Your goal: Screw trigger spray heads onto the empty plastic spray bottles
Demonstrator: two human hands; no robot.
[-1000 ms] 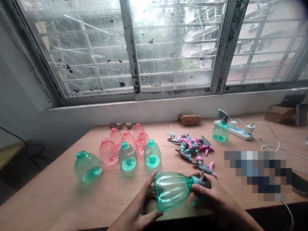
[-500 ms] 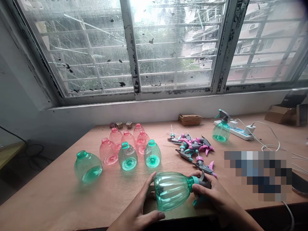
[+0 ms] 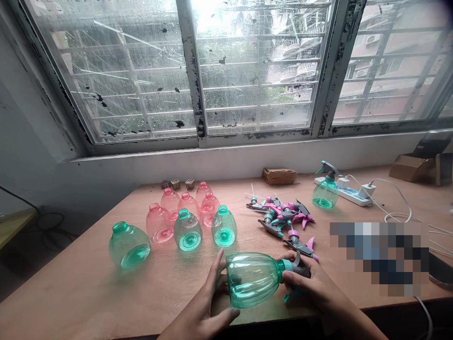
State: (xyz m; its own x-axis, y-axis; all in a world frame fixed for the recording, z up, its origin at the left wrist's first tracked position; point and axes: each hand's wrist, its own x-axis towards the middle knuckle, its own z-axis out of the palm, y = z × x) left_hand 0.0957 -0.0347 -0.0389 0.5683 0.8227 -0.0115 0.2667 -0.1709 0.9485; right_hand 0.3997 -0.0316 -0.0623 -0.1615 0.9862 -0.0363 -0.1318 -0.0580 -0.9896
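A green ribbed spray bottle (image 3: 253,281) lies sideways above the table's front edge, its base to the left and its neck to the right. My right hand (image 3: 306,274) is closed around the neck and the grey and teal trigger sprayer (image 3: 299,268). At the base, my left hand (image 3: 208,297) is open, with thumb and forefinger spread around the bottle's end. Its other fingers are partly hidden behind the bottle. Beyond it stand three green bottles without sprayers, one of them the round bottle (image 3: 224,226). Right of them lies a pile of pink, teal and grey trigger sprayers (image 3: 283,212).
Several pink bottles (image 3: 159,224) stand behind the green ones. A green bottle with its sprayer fitted (image 3: 324,191) stands at the back right beside a white power strip (image 3: 354,194) with cables. A small cardboard box (image 3: 279,176) sits near the wall. A blurred patch covers the right side.
My left hand's fingers have spread and its forefinger has lifted slightly off the bottle's base. The bottle has turned a little about its length. My right hand stays in place.
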